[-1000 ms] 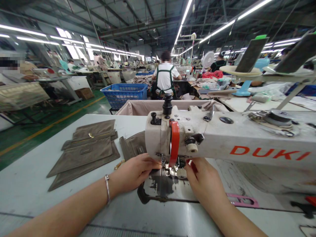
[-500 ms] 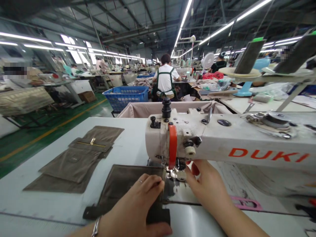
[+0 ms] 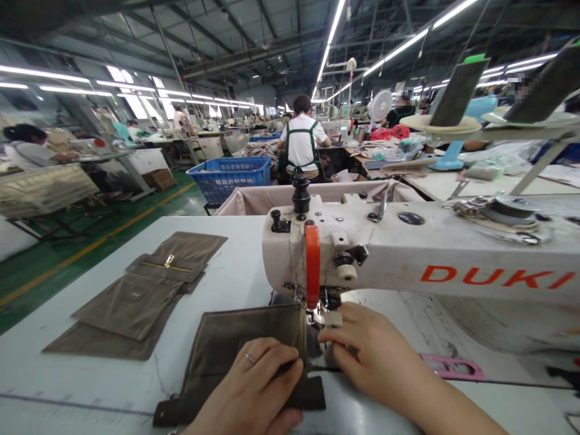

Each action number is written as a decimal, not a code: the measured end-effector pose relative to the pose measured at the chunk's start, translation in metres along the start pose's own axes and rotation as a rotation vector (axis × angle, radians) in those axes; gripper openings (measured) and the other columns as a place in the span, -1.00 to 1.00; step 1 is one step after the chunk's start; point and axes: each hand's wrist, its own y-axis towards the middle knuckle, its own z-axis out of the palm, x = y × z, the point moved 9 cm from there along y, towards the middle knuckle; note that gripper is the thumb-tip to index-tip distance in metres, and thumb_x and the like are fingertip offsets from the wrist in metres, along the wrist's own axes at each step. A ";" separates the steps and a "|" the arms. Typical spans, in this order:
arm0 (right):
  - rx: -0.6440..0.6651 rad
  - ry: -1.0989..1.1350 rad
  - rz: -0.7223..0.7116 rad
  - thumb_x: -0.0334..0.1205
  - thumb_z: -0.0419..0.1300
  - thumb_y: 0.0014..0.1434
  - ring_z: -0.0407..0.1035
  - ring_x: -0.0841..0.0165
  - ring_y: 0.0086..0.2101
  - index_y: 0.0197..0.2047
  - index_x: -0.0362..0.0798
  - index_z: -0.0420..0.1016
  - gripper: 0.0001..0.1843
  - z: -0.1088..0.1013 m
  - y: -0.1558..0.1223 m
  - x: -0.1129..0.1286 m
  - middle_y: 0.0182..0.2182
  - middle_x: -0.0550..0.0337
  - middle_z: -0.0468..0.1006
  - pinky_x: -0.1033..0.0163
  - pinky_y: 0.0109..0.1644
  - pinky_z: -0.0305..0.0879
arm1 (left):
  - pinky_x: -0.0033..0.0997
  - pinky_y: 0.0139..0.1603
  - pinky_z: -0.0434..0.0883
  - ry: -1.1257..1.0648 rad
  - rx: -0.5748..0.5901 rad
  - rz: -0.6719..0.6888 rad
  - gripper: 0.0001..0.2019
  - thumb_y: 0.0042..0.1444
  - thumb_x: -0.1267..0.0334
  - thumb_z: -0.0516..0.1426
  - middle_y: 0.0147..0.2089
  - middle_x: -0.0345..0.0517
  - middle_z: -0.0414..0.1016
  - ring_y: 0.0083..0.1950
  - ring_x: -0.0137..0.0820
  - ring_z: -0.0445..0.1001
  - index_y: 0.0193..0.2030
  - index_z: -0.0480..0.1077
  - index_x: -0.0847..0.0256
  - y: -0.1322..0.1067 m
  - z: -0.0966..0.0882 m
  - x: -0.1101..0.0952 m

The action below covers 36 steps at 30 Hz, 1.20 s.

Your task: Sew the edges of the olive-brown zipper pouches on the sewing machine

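Note:
A dark brown fabric panel [image 3: 235, 341] lies on the table with its right edge under the needle area of a white sewing machine [image 3: 408, 254]. My left hand [image 3: 254, 386] rests on the panel's near right part, fingers curled and pressing it down. My right hand [image 3: 367, 356] sits just right of the presser foot [image 3: 327, 317], fingers bent together at the panel's edge beside the needle.
A stack of brown fabric pieces with a gold zipper [image 3: 145, 290] lies at the left of the white table [image 3: 54, 386]. A cloth-lined bin [image 3: 272, 196] and a blue basket [image 3: 231, 175] stand behind. A seated person in a green apron [image 3: 302, 145] works further back.
My left hand brought a dark fabric panel onto the table and slid it right under the presser foot. My right hand dropped from the needle area to the panel's edge.

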 end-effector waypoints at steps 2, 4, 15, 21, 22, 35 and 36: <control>0.071 -0.038 -0.051 -0.44 0.09 0.14 0.35 0.25 -0.20 -0.29 0.08 0.54 -0.74 0.008 -0.002 0.008 -0.27 0.21 0.51 0.15 -0.13 0.21 | -0.16 0.18 0.44 0.001 -0.029 0.027 -0.57 0.13 0.33 0.25 0.07 -0.04 0.49 0.08 -0.17 0.43 0.15 0.36 0.16 0.000 0.002 -0.003; 0.103 -0.073 -0.076 -0.42 0.10 0.14 0.34 0.23 -0.20 -0.23 0.12 0.55 -0.73 0.012 -0.003 0.012 -0.23 0.21 0.52 0.13 -0.14 0.20 | -0.20 0.19 0.44 0.002 -0.048 0.046 -0.59 0.14 0.33 0.25 0.08 -0.03 0.50 0.08 -0.19 0.44 0.14 0.36 0.19 0.001 0.004 -0.005; 0.088 0.004 -0.137 -0.48 0.07 0.12 0.39 0.28 -0.06 -0.04 0.07 0.53 -0.59 0.017 -0.009 0.023 0.00 0.27 0.55 0.08 0.08 0.24 | -0.30 0.13 0.48 -0.065 -0.001 0.112 -0.73 0.23 0.30 0.18 0.00 -0.05 0.56 0.03 -0.26 0.49 0.07 0.42 0.20 0.008 0.002 -0.015; 0.060 -0.002 -0.146 -0.49 0.07 0.07 0.41 0.27 -0.05 -0.03 0.08 0.55 -0.54 0.021 -0.009 0.021 0.01 0.29 0.56 0.07 0.09 0.29 | -0.37 0.16 0.42 -0.162 -0.044 0.105 -0.72 0.20 0.36 0.18 0.01 -0.09 0.55 0.04 -0.31 0.48 0.05 0.42 0.22 0.011 0.001 -0.010; 0.056 -0.004 -0.142 -0.50 0.06 0.06 0.41 0.27 -0.05 -0.03 0.06 0.54 -0.53 0.021 -0.009 0.020 0.02 0.27 0.56 0.06 0.10 0.28 | -0.38 0.17 0.41 -0.179 -0.043 0.095 -0.71 0.16 0.39 0.19 0.01 -0.09 0.54 0.04 -0.31 0.47 0.04 0.43 0.23 0.012 0.001 -0.008; 0.070 -0.018 0.030 -0.44 0.02 0.12 0.40 0.19 -0.10 0.14 0.01 0.42 -0.47 0.026 -0.001 0.005 -0.08 0.09 0.54 0.04 0.00 0.36 | -0.25 0.21 0.38 -0.240 -0.010 0.037 -0.71 0.13 0.45 0.14 0.02 -0.08 0.53 0.04 -0.29 0.45 0.01 0.45 0.22 0.038 0.000 0.015; 0.077 -0.018 0.035 -0.44 0.01 0.12 0.40 0.18 -0.10 0.16 0.01 0.41 -0.47 0.027 -0.001 0.005 -0.08 0.09 0.54 0.04 -0.01 0.36 | -0.25 0.21 0.37 -0.234 -0.009 0.045 -0.71 0.14 0.45 0.13 0.02 -0.07 0.53 0.05 -0.30 0.45 0.01 0.45 0.22 0.040 0.001 0.017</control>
